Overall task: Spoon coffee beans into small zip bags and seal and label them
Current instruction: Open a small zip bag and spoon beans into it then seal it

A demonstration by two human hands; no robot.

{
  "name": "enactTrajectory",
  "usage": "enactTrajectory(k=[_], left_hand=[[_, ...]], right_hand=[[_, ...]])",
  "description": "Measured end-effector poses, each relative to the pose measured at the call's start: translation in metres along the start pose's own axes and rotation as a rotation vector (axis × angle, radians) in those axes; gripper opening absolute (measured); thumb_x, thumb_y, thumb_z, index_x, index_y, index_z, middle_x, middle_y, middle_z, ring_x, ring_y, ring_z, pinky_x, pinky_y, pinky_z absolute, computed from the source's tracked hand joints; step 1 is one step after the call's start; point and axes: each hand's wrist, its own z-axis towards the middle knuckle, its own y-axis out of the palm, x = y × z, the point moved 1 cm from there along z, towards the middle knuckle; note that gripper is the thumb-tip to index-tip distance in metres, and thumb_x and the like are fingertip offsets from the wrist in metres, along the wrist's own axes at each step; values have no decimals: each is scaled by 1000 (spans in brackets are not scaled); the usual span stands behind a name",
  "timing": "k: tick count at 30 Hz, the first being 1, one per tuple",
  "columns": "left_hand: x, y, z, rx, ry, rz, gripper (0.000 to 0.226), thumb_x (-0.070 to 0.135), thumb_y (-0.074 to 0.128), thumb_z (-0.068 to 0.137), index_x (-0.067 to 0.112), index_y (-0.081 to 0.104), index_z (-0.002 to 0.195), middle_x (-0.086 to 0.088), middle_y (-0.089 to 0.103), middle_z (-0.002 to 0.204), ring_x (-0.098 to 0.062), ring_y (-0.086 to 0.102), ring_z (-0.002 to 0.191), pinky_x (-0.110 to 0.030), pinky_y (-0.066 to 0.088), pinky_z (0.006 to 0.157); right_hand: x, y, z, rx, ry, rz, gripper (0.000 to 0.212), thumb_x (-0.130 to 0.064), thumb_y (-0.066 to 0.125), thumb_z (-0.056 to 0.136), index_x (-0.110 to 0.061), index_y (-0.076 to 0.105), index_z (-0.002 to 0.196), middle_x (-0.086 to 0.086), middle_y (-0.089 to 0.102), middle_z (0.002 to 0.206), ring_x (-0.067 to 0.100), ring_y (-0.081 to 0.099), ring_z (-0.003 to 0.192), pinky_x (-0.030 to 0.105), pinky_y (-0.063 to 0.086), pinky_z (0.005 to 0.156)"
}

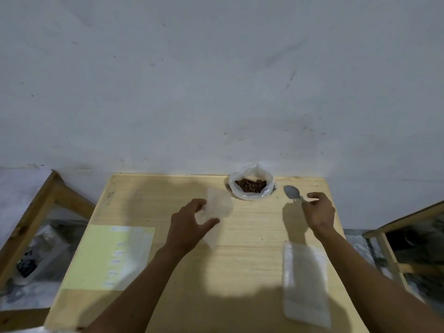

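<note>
An open plastic bag of brown coffee beans point(251, 185) stands at the far edge of the wooden table point(240, 248), against the wall. My left hand point(189, 222) holds a small clear zip bag point(217, 207) between thumb and fingers, just left of the beans. My right hand point(318, 212) pinches the handle of a grey spoon point(292, 192), whose empty bowl points toward the bean bag. A stack of clear zip bags point(305, 282) lies on the table at the near right.
A yellow sheet with a strip of small labels point(108, 255) lies on the table's near left. Wooden frames stand on the floor at the left point(36, 212) and the right point(396, 236). A grey wall rises directly behind the table.
</note>
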Motion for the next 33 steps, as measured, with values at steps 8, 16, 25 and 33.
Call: enactTrajectory(k=[8,16,25,33], left_hand=[[3,4,18,-35,36,34,54,44,82,70,22,60,115,7,68,111,-13,63,103,-34,49,90],[-1,11,37,-63,50,104,56,50,78,71,25,58,117,10,67,113,-12,63,104,-35,48,92],[-12,23,55,-169,54,273,57,59,68,74,30,53,121,13,63,117,-13,59,106,-35,42,93],[-10,38,73,-262,10,367,58,59,63,76,30,48,125,12,60,123,-14,56,111,-34,35,92]], right_hand=[[-61,-42,-14,300,-257,425,11,-23,57,93,-15,64,92,0,68,81,12,67,66,39,56,78],[-88,13,-33,38,-436,240,24,-20,41,102,-16,63,112,3,69,90,18,65,86,31,47,76],[-57,75,-25,55,-320,148,26,-11,45,99,-10,68,111,10,62,111,23,60,102,24,39,86],[-48,92,-13,-73,156,460,22,-15,56,95,-23,72,82,1,72,94,23,63,95,35,48,84]])
